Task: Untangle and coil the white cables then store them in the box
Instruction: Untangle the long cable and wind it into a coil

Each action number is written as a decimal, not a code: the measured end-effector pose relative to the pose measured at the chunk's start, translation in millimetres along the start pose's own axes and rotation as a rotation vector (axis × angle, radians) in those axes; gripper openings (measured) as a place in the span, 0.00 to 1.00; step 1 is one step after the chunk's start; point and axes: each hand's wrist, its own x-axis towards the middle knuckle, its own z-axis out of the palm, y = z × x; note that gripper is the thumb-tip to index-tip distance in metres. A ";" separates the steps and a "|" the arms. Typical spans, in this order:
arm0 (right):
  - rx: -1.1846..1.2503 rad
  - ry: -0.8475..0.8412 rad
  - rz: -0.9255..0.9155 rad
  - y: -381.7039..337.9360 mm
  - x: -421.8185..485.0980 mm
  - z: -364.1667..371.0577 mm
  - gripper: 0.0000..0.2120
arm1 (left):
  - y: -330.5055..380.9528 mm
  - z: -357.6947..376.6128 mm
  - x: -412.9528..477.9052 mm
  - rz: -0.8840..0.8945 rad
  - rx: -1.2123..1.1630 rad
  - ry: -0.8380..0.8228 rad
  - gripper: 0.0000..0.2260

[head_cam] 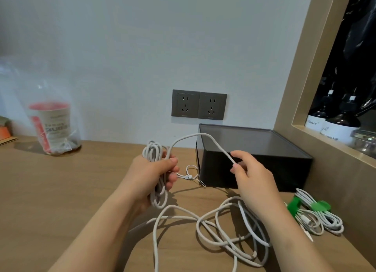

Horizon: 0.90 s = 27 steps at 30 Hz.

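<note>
A wooden desk (61, 190) holds a dark box (254, 164), its top apparently lidded, contents unseen. A white cable (177, 216), likely soft and light, sprawls in loose loops in front. The left hand (154, 174) grips a part-wound coil (155, 151); the right hand (252, 176) pinches the free strand, best fed near the coil. Tied cables (317, 216) lie beside the box.

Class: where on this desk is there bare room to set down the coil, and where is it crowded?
Bare desk: between the bagged cup and the left hand. Crowded: loose cable near front, tied bundle beside the box.
</note>
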 end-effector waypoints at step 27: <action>-0.042 -0.142 -0.261 -21.7 -17.6 17.3 0.19 | -4.5 11.6 -1.7 0.057 -0.044 0.055 0.15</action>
